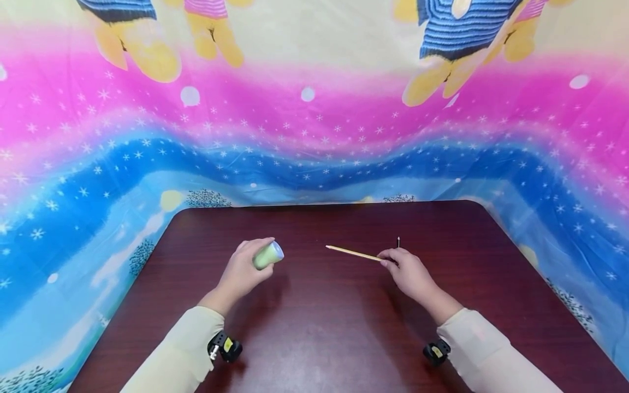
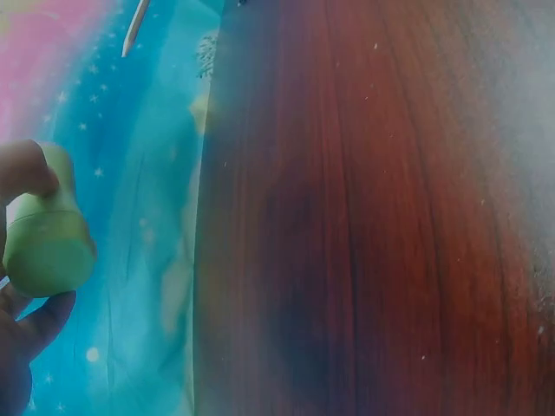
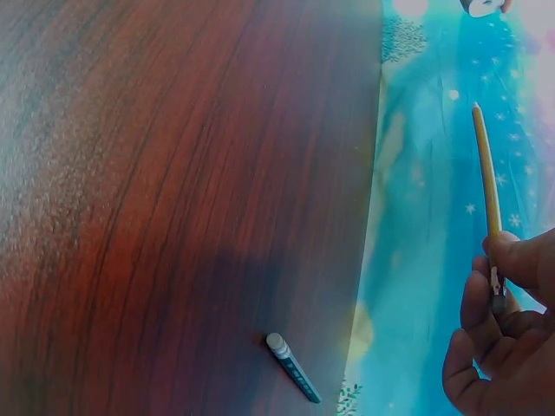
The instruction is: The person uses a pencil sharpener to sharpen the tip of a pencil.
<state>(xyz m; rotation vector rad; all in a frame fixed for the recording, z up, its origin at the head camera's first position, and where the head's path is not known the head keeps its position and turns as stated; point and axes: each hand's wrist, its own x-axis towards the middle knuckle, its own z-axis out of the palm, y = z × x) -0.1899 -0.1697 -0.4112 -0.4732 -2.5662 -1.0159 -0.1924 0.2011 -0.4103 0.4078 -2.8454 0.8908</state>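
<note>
My left hand [image 1: 243,267] grips a light-green cylinder [image 1: 267,255], seemingly a pencil sharpener, off the table. Its white end [image 3: 482,7] with a dark spot faces rightward; its rounded green base [image 2: 52,260] shows in the left wrist view. Between thumb and fingertips, my right hand [image 1: 410,273] pinches a yellow pencil [image 1: 354,252] near its rear end. The pencil's tip [image 3: 475,106] points left toward the sharpener, with a gap between them. On the table behind the right hand lies a dark stick with a white end [image 3: 292,367], partly hidden in the head view.
The dark reddish-brown tabletop [image 1: 304,322] has rounded far corners. A pink and blue patterned cloth [image 1: 314,131] hangs behind it and along both sides. A small black camera mount is strapped at the left wrist [image 1: 225,346] and another at the right wrist [image 1: 436,352].
</note>
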